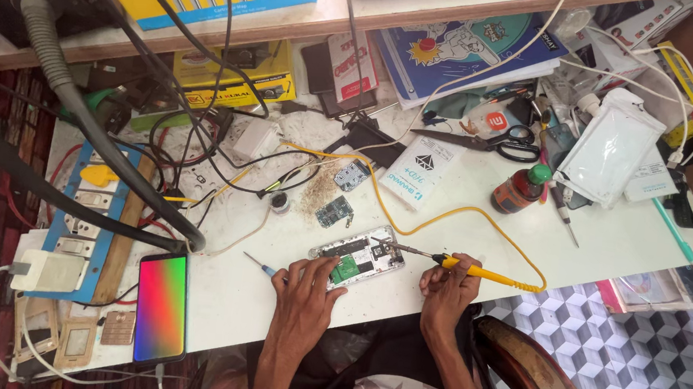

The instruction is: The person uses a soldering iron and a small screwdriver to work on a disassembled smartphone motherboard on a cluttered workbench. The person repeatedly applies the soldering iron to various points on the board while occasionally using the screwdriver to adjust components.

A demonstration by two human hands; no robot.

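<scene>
Cluttered white workbench (460,258), shelf w/ boxes far, cables and power strip (91,219) left. Opened phone (357,258) near-centre; left hand (306,289) pressed on its near-left end, fingers spread flat. Right hand (448,287) pinching yellow soldering iron (467,269), tip on the board's right end. Soldering step likely underway; needs steady tip, phone pinned.

A single head-worn camera looks steeply down from above the seated person onto the white counter (443,256). The view faces forward toward the shelf (296,22) along the counter's far edge. Both forearms enter from the bottom edge of the frame. The tiled floor (645,372) shows at lower right. The camera stands moderately near; the whole work area fits in frame.
</scene>
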